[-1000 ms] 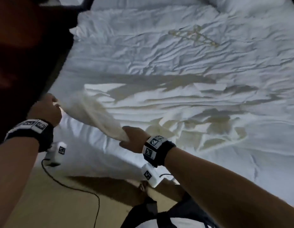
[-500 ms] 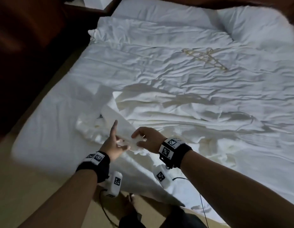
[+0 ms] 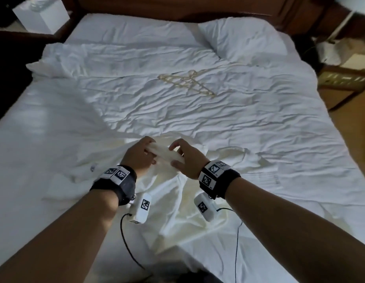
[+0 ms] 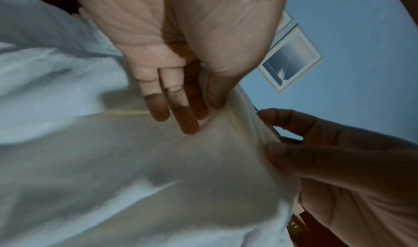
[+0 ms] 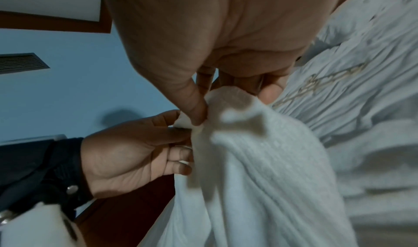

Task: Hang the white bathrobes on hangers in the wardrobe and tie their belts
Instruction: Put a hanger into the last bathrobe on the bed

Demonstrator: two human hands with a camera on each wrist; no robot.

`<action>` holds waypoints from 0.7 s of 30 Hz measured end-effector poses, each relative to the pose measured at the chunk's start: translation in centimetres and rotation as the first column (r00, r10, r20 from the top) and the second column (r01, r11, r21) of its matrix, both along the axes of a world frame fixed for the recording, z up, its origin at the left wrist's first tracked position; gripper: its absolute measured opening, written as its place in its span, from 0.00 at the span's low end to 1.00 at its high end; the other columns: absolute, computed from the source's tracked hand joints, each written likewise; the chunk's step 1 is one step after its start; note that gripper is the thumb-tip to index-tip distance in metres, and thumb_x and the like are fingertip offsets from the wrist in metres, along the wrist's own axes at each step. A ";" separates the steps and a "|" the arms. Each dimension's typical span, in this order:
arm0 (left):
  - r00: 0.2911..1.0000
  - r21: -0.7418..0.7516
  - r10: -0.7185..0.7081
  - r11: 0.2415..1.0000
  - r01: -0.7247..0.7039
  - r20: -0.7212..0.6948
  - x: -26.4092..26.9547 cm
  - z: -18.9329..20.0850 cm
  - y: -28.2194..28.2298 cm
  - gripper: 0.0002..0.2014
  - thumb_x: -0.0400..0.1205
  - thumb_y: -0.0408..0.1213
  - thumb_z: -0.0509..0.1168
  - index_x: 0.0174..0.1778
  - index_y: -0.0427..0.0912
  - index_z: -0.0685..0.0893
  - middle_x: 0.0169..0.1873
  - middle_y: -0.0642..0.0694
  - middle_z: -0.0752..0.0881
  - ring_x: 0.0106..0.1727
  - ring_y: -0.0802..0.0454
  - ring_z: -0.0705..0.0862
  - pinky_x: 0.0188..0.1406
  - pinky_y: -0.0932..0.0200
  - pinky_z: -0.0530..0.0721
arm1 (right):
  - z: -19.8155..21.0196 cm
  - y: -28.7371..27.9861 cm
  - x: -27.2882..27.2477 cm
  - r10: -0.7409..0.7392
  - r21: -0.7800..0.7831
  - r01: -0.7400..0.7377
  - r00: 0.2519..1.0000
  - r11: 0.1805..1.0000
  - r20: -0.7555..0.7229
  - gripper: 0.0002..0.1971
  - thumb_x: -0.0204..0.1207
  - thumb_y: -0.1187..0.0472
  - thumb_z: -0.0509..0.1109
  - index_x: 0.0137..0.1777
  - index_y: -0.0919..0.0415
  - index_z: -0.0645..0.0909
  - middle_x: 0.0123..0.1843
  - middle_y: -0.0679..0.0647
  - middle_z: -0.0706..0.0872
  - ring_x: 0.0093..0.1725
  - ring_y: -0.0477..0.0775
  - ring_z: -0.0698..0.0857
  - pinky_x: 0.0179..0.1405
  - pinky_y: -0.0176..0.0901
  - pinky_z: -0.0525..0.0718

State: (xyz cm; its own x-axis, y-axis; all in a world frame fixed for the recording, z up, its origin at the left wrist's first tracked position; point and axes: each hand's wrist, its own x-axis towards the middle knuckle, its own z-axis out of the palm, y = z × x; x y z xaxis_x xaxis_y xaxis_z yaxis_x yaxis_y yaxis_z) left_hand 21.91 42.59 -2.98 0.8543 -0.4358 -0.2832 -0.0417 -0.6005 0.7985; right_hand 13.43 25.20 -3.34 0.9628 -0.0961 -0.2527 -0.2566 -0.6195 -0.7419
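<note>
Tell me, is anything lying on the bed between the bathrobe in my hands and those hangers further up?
Nothing visible. Both the left hand and right hand grip the bathrobe; only bare, wrinkled duvet lies between it and the hangers.

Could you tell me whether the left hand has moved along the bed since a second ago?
Yes. The left hand has gone from the bed's left edge inward, toward the hangers, and now holds the bathrobe beside the right hand.

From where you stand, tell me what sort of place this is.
Most likely a hotel bedroom. A wide bed made up in plain white linen stands against a dark wooden headboard, with a pillow at its head and a nightstand beside it. Both hands hold a white bathrobe.
</note>
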 end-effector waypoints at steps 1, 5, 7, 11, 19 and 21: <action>1.000 0.019 -0.012 1.000 0.012 0.017 0.3 0.2 -1.3 0.16 0.75 0.26 0.58 0.50 0.52 0.78 0.38 0.42 0.88 0.37 0.43 0.90 0.40 0.51 0.86 | -0.1 -1.4 0.3 -0.010 -0.010 0.010 1.000 1.000 -0.005 0.21 0.75 0.58 0.73 0.66 0.49 0.71 0.43 0.50 0.85 0.40 0.50 0.83 0.42 0.41 0.80; 0.990 0.166 -0.075 0.985 0.055 0.116 3.1 0.2 -3.7 0.14 0.70 0.38 0.58 0.50 0.52 0.79 0.38 0.46 0.88 0.42 0.43 0.86 0.45 0.52 0.83 | -1.6 -5.6 1.8 0.007 -0.127 -0.020 0.994 0.992 -0.108 0.12 0.76 0.56 0.71 0.57 0.49 0.76 0.39 0.45 0.83 0.43 0.48 0.81 0.47 0.44 0.81; 0.979 0.251 -0.076 0.968 0.027 0.188 5.7 -0.5 -3.8 0.10 0.74 0.37 0.60 0.49 0.51 0.79 0.36 0.47 0.86 0.41 0.42 0.85 0.42 0.54 0.82 | -3.6 -7.4 2.7 -0.010 -0.189 -0.020 0.987 0.982 -0.161 0.06 0.78 0.58 0.68 0.52 0.48 0.78 0.40 0.45 0.83 0.45 0.48 0.81 0.51 0.45 0.82; 0.962 0.439 -0.103 0.898 -0.019 0.254 10.9 -3.0 -2.9 0.04 0.78 0.41 0.62 0.46 0.51 0.80 0.39 0.46 0.87 0.43 0.41 0.85 0.44 0.51 0.85 | -8.5 -10.2 5.2 -0.001 -0.269 -0.087 0.951 0.959 -0.308 0.10 0.77 0.57 0.67 0.57 0.48 0.79 0.57 0.50 0.81 0.57 0.54 0.83 0.60 0.51 0.82; 0.899 0.718 -0.425 0.658 0.228 0.104 19.9 -12.0 -6.2 0.17 0.77 0.53 0.68 0.59 0.50 0.82 0.62 0.43 0.74 0.64 0.40 0.76 0.60 0.47 0.80 | -17.2 -11.5 12.2 -0.112 -0.409 -0.095 0.884 0.907 -0.454 0.30 0.77 0.54 0.68 0.79 0.44 0.65 0.79 0.52 0.63 0.74 0.61 0.71 0.68 0.57 0.77; 0.889 0.722 -0.457 0.622 0.302 0.023 22.2 -15.0 -7.8 0.17 0.75 0.55 0.70 0.55 0.51 0.81 0.64 0.45 0.73 0.65 0.42 0.74 0.61 0.49 0.78 | -19.8 -11.1 12.6 -0.122 -0.363 -0.087 0.849 0.928 -0.514 0.34 0.76 0.49 0.69 0.81 0.40 0.61 0.84 0.49 0.57 0.78 0.61 0.67 0.73 0.58 0.74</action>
